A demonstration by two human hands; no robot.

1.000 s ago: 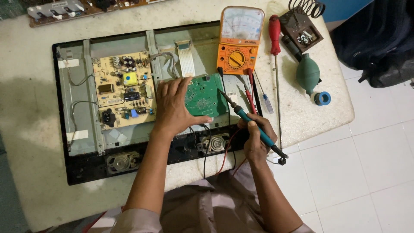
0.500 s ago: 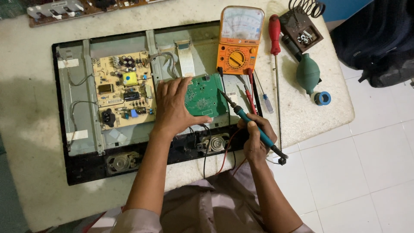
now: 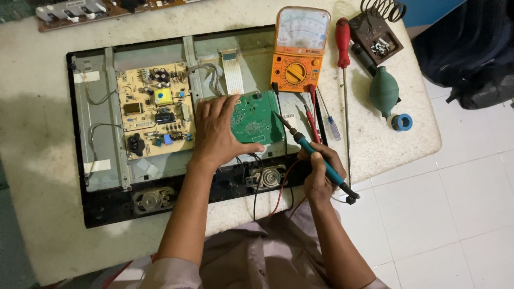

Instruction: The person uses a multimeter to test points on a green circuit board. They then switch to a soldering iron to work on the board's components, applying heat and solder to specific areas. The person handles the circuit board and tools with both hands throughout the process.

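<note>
An opened flat-screen chassis (image 3: 96,160) lies on the white table. My left hand (image 3: 217,131) rests flat on it, thumb against the lower edge of a green circuit board (image 3: 257,118). My right hand (image 3: 317,171) grips a blue-handled soldering iron (image 3: 316,158), whose tip points up-left to the green board's right edge. A tan power board (image 3: 155,109) with capacitors sits to the left of my left hand.
An orange analog multimeter (image 3: 300,51) with red and black leads stands behind the board. A red screwdriver (image 3: 344,64), a green blower bulb (image 3: 384,91), a blue solder roll (image 3: 401,122) and an iron stand (image 3: 377,37) lie right. Two speakers (image 3: 152,199) sit along the chassis front edge.
</note>
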